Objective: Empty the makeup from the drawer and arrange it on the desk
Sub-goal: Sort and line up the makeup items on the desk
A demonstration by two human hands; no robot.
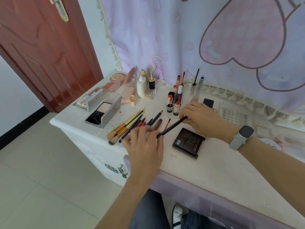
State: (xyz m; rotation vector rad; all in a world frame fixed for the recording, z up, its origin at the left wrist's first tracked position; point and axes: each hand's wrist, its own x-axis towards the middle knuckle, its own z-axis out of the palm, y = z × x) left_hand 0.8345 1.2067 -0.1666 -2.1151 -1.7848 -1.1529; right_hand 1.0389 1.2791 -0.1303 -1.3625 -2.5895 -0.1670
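I've got a long black pencil (171, 127) held at both ends, just above the counter (214, 166). My left hand (145, 142) pinches its near end w/ fingertips; my right hand (200, 119) grips the far end, fingers curled round it. Watch (241, 137) on my right wrist.

Everything else placed relative to that pencil:
- Just right of it & a bit nearer me: black palette (188, 143), lying flat, back side up, label showing, not touching the pencil.
- Left of it: row of brushes (125, 127) and pencils (148, 122) side by side, partly under my left hand.
- Beyond it: small lip bottles (173, 104) standing in a cluster, close to my right hand's fingers.
- Further back, by the curtain (198, 38): white bottle (141, 86), a dropper bottle (151, 81), two mascara parts (196, 85) upright.
- Far left of it: open compact (103, 113) w/ pale powder, more pink palettes (112, 83) behind that.
- Right of it, past my right hand: tray of lashes (234, 115); small black box (208, 102) behind my knuckles.
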